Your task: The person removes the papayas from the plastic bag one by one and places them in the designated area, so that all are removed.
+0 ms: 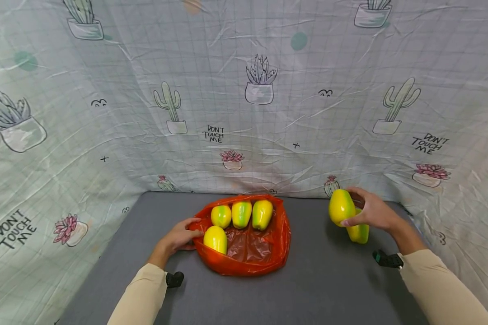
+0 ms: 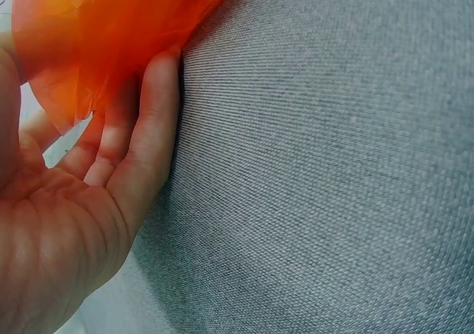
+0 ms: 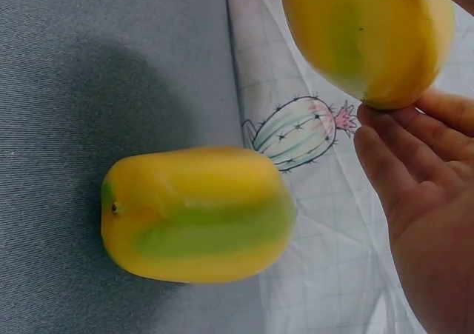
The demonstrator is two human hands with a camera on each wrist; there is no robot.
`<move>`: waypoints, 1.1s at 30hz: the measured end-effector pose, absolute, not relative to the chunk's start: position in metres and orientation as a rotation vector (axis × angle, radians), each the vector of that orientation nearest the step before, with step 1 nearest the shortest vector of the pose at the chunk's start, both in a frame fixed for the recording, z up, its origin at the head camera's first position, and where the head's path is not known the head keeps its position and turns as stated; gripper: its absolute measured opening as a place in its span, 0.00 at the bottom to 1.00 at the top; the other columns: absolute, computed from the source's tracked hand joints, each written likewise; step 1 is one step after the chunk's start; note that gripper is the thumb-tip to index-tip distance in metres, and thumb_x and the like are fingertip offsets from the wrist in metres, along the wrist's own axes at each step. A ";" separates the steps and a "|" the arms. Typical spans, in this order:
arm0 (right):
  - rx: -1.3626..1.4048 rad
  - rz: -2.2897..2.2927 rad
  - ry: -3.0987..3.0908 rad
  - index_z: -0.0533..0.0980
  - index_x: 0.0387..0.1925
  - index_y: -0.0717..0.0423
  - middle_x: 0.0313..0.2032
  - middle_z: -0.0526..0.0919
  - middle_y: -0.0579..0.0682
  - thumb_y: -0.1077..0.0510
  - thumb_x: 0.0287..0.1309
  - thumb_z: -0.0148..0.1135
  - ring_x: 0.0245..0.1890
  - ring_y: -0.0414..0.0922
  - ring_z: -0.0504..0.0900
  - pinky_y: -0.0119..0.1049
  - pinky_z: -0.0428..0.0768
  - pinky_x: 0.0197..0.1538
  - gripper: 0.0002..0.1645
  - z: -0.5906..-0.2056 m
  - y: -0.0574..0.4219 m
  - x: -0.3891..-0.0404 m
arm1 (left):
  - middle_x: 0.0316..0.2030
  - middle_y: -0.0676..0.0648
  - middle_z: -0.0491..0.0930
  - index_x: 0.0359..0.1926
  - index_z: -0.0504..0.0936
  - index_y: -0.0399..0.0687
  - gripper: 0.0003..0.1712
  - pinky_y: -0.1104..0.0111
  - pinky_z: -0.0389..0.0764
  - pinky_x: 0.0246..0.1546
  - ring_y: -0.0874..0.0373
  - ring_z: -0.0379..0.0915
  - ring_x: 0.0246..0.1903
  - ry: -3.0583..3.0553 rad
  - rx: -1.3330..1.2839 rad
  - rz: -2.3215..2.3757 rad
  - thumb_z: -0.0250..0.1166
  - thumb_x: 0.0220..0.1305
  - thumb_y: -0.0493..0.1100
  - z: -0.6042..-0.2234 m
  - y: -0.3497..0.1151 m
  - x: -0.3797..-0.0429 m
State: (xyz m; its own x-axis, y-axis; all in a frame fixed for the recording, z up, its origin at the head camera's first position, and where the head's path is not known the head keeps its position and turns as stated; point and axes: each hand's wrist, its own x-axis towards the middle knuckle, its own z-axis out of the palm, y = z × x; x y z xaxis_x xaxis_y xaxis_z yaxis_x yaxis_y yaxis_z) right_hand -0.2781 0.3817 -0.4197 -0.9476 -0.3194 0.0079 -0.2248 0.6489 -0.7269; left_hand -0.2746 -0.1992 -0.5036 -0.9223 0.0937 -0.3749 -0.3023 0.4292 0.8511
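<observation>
My left hand [image 1: 181, 236] grips the left rim of a red plastic bag [image 1: 250, 271]. In the left wrist view, the fingers [image 2: 152, 127] are against the orange-looking film of the bag [image 2: 141, 23]. Inside the wide-mouthed bag are several yellow-green papayas; three form a row at the back, and one papaya [image 1: 215, 240] is at the front left. At the right, my right hand [image 1: 370, 210] holds another papaya [image 1: 341, 207] between thumb and fingers, raised off the table. Below and behind it a second papaya [image 3: 200, 215] stands on the table, partly covered in the head view.
The grey table [image 1: 309, 289] runs back to a hanging cloth [image 1: 284, 122] printed with cacti, which also encloses both sides. A dark wrist strap with a device [image 1: 387, 259] is on the right wrist, and a similar dark device [image 1: 175, 280] is on the left.
</observation>
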 end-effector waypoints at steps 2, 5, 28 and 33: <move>-0.465 -1.185 2.739 0.53 0.78 0.68 0.72 0.65 0.71 0.50 0.50 0.82 0.71 0.73 0.67 0.70 0.70 0.68 0.65 -0.421 0.381 -0.278 | 0.68 0.31 0.69 0.76 0.65 0.44 0.38 0.61 0.89 0.39 0.49 0.80 0.46 2.324 -0.184 1.495 0.67 0.68 0.44 -0.504 -0.199 -0.274; -0.470 -1.171 2.744 0.53 0.78 0.68 0.72 0.66 0.71 0.50 0.49 0.83 0.72 0.74 0.66 0.71 0.69 0.69 0.66 -0.422 0.380 -0.279 | 0.68 0.31 0.69 0.76 0.65 0.45 0.38 0.60 0.89 0.39 0.49 0.80 0.47 2.322 -0.186 1.499 0.67 0.68 0.44 -0.504 -0.199 -0.275; -0.460 -0.936 2.871 0.58 0.76 0.68 0.70 0.70 0.71 0.42 0.40 0.86 0.67 0.70 0.70 0.70 0.74 0.62 0.70 -0.436 0.380 -0.290 | 0.68 0.30 0.68 0.75 0.66 0.44 0.37 0.60 0.89 0.38 0.48 0.80 0.47 2.319 -0.191 1.526 0.66 0.69 0.43 -0.506 -0.199 -0.275; -0.457 -0.933 2.862 0.59 0.76 0.67 0.70 0.69 0.71 0.42 0.40 0.86 0.68 0.72 0.69 0.71 0.74 0.62 0.70 -0.439 0.382 -0.291 | 0.67 0.30 0.68 0.75 0.66 0.44 0.37 0.60 0.89 0.38 0.49 0.80 0.46 2.314 -0.193 1.522 0.65 0.69 0.43 -0.506 -0.198 -0.276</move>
